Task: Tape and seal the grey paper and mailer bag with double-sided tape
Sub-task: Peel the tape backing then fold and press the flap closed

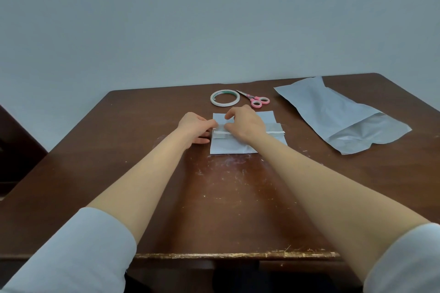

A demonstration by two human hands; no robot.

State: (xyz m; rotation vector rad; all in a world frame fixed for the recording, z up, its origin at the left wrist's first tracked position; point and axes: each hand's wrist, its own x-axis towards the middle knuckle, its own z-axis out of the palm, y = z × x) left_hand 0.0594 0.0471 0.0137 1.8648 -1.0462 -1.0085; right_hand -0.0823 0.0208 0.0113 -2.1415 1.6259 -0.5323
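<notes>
A folded grey paper (228,146) lies flat in the middle of the brown table (142,173), with a white strip of double-sided tape (276,132) running across it. My left hand (196,127) rests at the paper's left edge, its fingertips on the folded part. My right hand (246,123) lies over the paper's middle with fingers curled, pinching at the strip near the left end. The grey mailer bag (338,114) lies at the right, apart from both hands. A white roll of double-sided tape (225,97) sits just beyond the paper.
Pink-handled scissors (256,100) lie to the right of the tape roll. The table's worn front edge (238,255) is near me. A plain wall stands behind the table, and a dark piece of furniture (16,150) is at the far left.
</notes>
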